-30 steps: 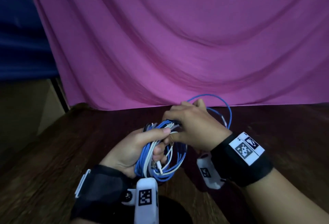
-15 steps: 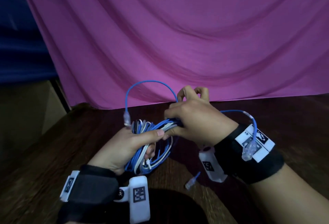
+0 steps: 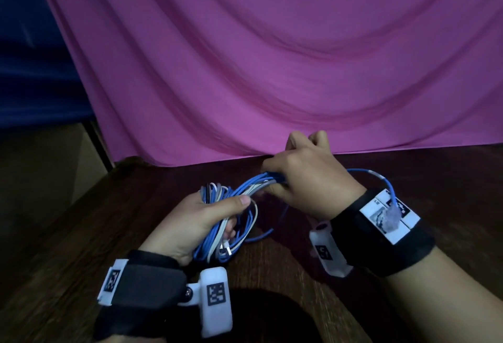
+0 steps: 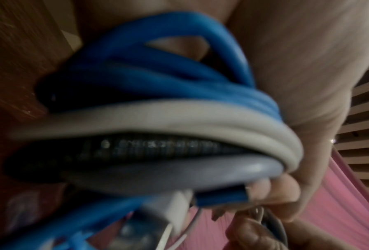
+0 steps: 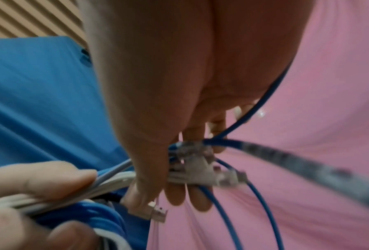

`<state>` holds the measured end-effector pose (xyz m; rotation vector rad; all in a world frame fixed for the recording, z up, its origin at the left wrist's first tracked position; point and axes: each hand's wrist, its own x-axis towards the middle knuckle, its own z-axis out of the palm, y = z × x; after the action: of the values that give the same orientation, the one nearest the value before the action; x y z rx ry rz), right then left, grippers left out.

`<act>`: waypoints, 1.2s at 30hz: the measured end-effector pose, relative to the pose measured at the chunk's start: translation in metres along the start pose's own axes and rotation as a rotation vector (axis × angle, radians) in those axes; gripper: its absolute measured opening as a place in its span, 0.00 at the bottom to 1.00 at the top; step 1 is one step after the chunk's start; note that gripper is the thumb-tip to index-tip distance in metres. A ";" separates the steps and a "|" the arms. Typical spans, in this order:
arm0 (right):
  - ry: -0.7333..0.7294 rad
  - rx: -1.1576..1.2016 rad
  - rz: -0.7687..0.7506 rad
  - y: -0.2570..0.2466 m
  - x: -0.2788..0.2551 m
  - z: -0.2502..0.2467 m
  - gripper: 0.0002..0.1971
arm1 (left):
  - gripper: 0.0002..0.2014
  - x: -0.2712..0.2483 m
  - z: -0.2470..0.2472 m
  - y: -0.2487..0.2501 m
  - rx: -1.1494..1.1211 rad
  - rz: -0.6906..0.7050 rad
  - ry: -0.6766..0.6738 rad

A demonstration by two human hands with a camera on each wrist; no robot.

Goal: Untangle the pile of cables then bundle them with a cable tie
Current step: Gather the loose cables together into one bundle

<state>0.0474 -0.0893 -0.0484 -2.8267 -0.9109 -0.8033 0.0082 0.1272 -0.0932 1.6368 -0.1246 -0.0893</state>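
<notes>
A coil of blue, white and grey cables (image 3: 226, 223) hangs above the dark wooden table (image 3: 81, 247). My left hand (image 3: 201, 214) grips the coil's near side, thumb over the strands; up close the looped cables (image 4: 158, 118) fill the left wrist view. My right hand (image 3: 304, 179) grips the coil's far end, fingers curled round the strands and their clear plugs (image 5: 200, 169). A loose blue cable (image 3: 381, 179) arcs over my right wrist, its clear plug (image 3: 390, 218) lying on the wristband. No cable tie is in view.
A pink cloth (image 3: 272, 56) hangs behind the table's far edge. A blue cloth (image 3: 32, 56) hangs at the left, above a lighter floor (image 3: 40, 168) beyond the table's left edge.
The blue loop that stood above my left hand has come down and is gone from sight. Both hands have drawn a little apart, stretching the coil between them.
</notes>
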 end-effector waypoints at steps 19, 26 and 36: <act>-0.170 0.393 -0.155 0.001 -0.007 -0.010 0.09 | 0.26 0.009 0.007 -0.011 -0.314 -0.182 -0.206; -0.102 0.213 -0.157 -0.006 -0.006 -0.013 0.13 | 0.26 0.002 0.021 -0.004 -0.271 -0.177 -0.339; -0.139 0.913 -0.130 -0.010 -0.006 -0.019 0.16 | 0.16 -0.006 0.028 0.003 -0.359 -0.023 -0.634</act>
<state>0.0287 -0.0887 -0.0358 -2.0392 -1.1121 -0.1094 -0.0014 0.0997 -0.0921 1.2045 -0.5418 -0.6141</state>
